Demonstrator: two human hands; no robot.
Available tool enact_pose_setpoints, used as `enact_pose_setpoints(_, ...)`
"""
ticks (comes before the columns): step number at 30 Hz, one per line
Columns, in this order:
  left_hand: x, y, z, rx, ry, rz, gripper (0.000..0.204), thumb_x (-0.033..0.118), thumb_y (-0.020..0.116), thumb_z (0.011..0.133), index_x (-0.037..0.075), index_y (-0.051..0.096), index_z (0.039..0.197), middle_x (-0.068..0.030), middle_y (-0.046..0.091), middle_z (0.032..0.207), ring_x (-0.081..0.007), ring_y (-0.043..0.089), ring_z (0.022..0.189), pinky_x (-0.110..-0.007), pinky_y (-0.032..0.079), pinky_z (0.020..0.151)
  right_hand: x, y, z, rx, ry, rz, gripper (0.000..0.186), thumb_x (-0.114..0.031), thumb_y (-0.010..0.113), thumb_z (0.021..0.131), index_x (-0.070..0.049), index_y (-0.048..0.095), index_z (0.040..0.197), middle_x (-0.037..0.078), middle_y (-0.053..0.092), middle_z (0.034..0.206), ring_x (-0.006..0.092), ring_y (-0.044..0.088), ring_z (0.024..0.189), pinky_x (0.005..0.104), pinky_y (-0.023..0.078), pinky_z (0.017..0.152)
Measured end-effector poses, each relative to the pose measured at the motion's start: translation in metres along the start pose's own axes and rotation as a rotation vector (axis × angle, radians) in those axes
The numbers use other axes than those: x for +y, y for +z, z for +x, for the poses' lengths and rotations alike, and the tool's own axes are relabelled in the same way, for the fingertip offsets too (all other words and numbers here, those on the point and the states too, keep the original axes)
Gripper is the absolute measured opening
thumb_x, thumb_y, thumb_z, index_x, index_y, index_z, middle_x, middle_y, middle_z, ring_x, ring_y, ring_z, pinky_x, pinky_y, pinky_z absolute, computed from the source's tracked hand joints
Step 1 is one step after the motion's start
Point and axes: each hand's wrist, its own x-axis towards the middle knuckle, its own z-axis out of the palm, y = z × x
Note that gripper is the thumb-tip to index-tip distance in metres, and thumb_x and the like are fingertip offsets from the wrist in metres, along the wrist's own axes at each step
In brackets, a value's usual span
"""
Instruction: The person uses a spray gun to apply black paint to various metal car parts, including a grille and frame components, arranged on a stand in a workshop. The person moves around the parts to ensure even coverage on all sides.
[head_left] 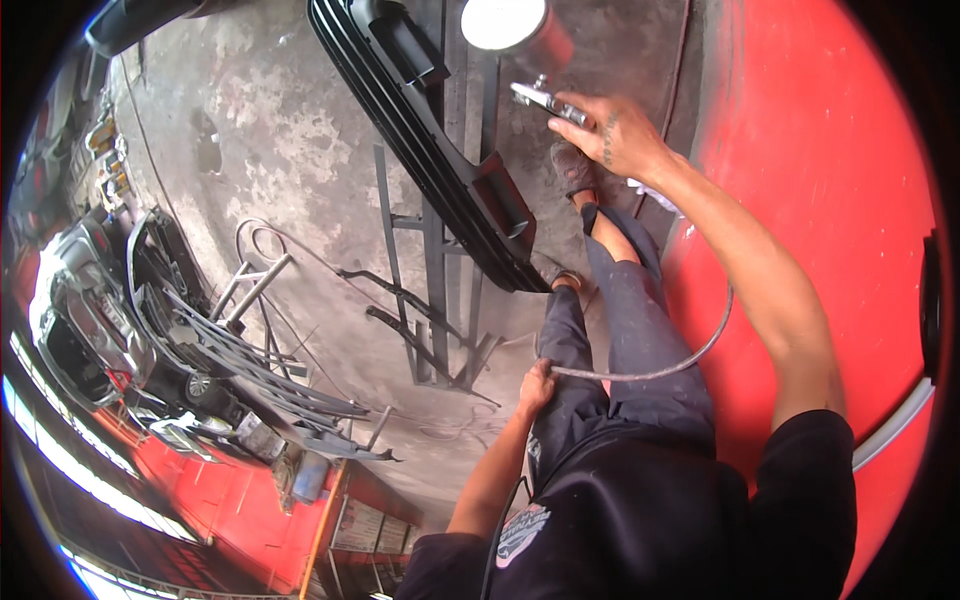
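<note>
My right hand point(622, 138) is wrapped round the handle of a metal spray gun point(553, 104), whose round cup with a white top point(503, 22) is tilted above it. A grey air hose point(660, 375) curves down past my right forearm and across my legs. Lower down, my left hand point(538, 385) is closed on that hose in front of my thigh. To the left of the gun, apart from it, a long black slatted bumper part point(440, 155) lies slanting on a metal stand point(432, 255).
Close on my right is a large red panel point(800, 180). Curved dark strips point(400, 295) rest low on the stand. Further left, a rack of long grey trim pieces point(260, 365) stands before a car point(95, 310). A loose hose point(265, 235) trails over the stained concrete floor point(270, 130).
</note>
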Motion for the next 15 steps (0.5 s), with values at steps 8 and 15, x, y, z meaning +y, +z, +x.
enact_pose_setpoints(8, -0.004, 0.001, -0.004, 0.043, 0.075, 0.001, 0.038, 0.019, 0.066, 0.095, 0.005, 0.065, 0.131, -0.0255, 0.061, 0.14, -0.0445, 0.06, 0.126, -0.048, 0.049, 0.106, -0.013, 0.025, -0.014, 0.069, -0.293, 0.027, 0.038, -0.032, 0.075, 0.096, -0.008, 0.071, 0.124, 0.006, 0.055, 0.07, 0.0212, 0.055, 0.066, 0.0371, 0.047, 0.066)
enact_pose_setpoints(15, -0.028, 0.004, -0.007, 0.242, 0.256, 0.149, 0.034, 0.021, 0.066, 0.097, 0.008, 0.067, 0.129, -0.0268, 0.058, 0.143, -0.0449, 0.059, 0.127, -0.047, 0.048, 0.107, -0.002, 0.045, -0.084, 0.006, -0.372, -0.198, 0.035, -0.029, 0.08, 0.089, -0.007, 0.075, 0.116, 0.02, 0.065, 0.074, 0.0404, 0.064, 0.072, 0.0454, 0.05, 0.067)
